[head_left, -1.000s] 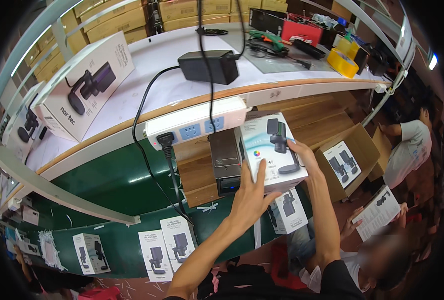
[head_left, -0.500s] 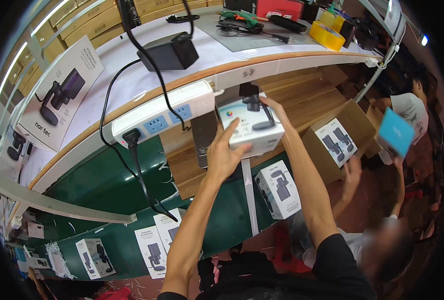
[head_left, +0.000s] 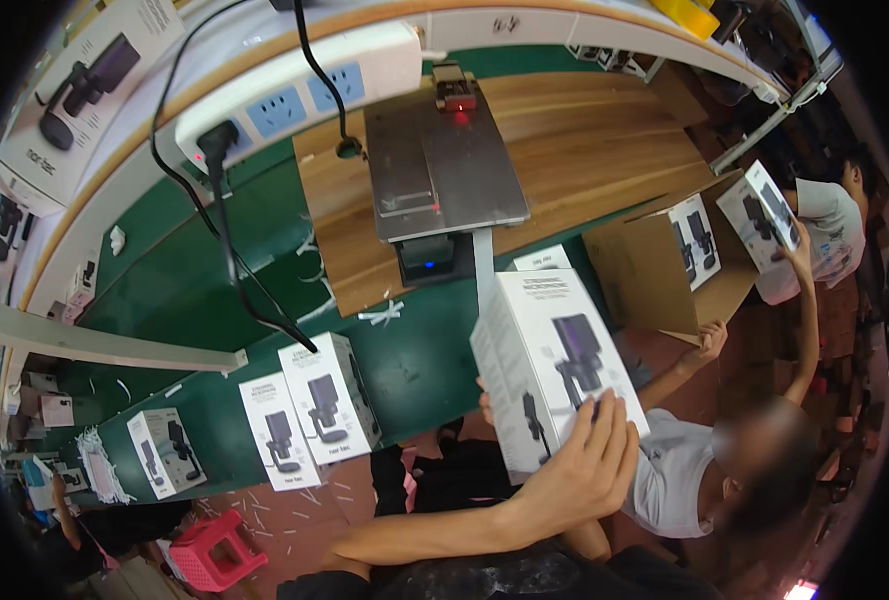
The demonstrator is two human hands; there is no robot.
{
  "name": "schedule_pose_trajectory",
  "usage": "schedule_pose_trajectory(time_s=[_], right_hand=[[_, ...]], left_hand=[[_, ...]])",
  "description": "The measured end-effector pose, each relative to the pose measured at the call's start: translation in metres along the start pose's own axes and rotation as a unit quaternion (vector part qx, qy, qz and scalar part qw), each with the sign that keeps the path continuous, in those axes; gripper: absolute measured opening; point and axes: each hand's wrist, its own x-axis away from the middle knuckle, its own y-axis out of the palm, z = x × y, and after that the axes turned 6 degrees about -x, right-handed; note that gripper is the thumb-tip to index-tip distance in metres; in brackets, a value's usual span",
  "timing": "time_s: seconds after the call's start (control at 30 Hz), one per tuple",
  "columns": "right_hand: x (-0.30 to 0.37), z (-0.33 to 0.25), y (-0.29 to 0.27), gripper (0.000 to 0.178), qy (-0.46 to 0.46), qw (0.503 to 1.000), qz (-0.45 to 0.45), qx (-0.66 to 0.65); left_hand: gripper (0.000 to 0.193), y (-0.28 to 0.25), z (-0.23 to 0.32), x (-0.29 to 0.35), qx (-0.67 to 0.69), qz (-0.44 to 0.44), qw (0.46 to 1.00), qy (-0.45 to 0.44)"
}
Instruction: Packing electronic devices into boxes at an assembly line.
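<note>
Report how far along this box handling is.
Done, apparently: three white boxes stand on the green bench. In hand: the left hand presses a fourth white box, held off the bench. Left: that box is not yet set down; the brown carton at right shows only one box inside.

Between the two upright boxes (head_left: 309, 415) and your held box (head_left: 554, 375), the green tabletop (head_left: 414, 365) leaves you open passage.

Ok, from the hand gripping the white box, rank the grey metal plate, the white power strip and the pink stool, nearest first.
Measured from the right hand on the white box:
1. Grey metal plate, up on the wooden board.
2. Pink stool, lower left on the floor.
3. White power strip, upper left along the shelf edge.
</note>
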Motion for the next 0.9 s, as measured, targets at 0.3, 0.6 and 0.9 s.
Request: schedule_pose_trajectory(time_s=[0.3,0.6,0.9], right_hand=[[-0.029,0.059,-0.064,0.072,0.089,0.969,-0.02,-0.228],[-0.023,0.056,-0.092,0.063,-0.165,0.984,0.022,0.065],[0.022,0.033,-0.032,0.054,-0.307,0.94,0.027,0.146]], left_hand=[[0.052,0.047,-0.009,0.019,-0.127,-0.096,0.977,-0.143],[0.062,0.031,-0.035,0.058,-0.071,-0.072,0.97,-0.22],[0.075,0.031,-0.037,0.121,0.39,0.02,0.848,-0.357]])
